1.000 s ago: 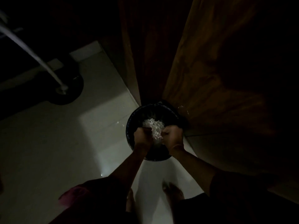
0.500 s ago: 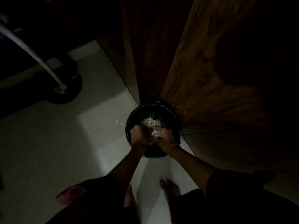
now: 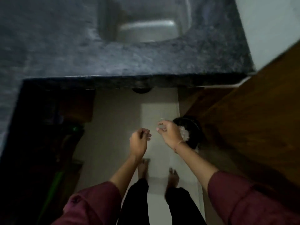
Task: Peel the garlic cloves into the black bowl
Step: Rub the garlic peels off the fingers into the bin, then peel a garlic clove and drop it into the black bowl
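Note:
A black bowl (image 3: pixel 194 125) stands on the pale floor at the right, against a wooden door, with a heap of white garlic skins (image 3: pixel 185 135) inside it. My right hand (image 3: pixel 169 134) hovers in the air just left of the bowl and covers part of its rim. Its fingers are loosely curled and I see nothing in them. My left hand (image 3: pixel 139 142) hangs further left over the floor, fingers loosely curled and empty. The picture is dim and blurred.
A dark stone counter (image 3: pixel 113 62) with a steel sink (image 3: pixel 146 26) fills the top. A brown wooden door (image 3: pixel 253 120) lines the right side. My bare feet (image 3: pixel 143 168) stand on the floor tiles below the hands. Dark cabinets are at the left.
Both hands have come up out of the bowl and moved left, letting go of the white skins. The view has swung up to the counter and sink.

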